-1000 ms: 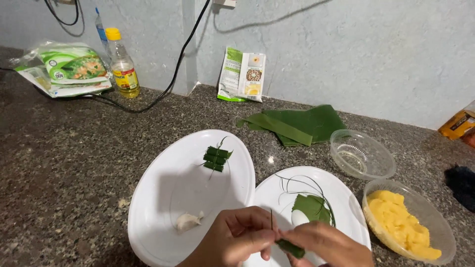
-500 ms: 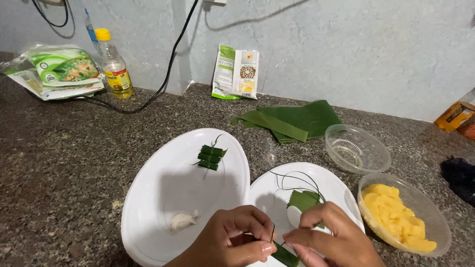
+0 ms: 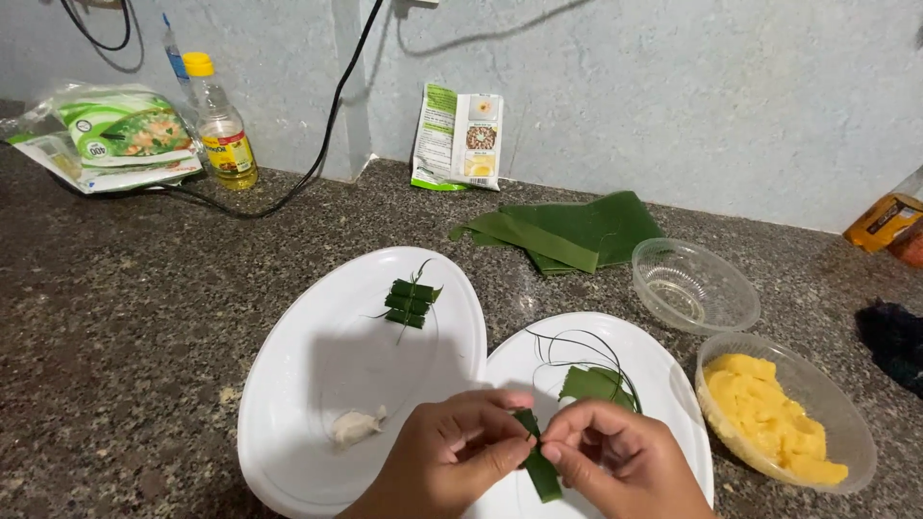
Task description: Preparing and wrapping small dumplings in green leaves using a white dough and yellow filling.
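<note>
Narrow dark-green leaf strip (image 3: 536, 459) sitting between fingertips over white plate (image 3: 663, 384), long axis running near-vertical, lower end pointing toward camera. Left hand (image 3: 444, 459) and right hand (image 3: 615, 459) both pinching upper end. Green-white packet (image 3: 458, 136) leaning on wall, far beyond fingers.

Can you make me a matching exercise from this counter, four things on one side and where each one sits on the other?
Things:
1. leaf strip
2. tied leaf bundles
3. yellow mash
4. oil bottle

Places:
A. by the wall, beside the plastic bag
B. in a clear bowl
C. between the left hand and right hand
D. on the left white plate

Pairs: 1-C, 2-D, 3-B, 4-A
</note>
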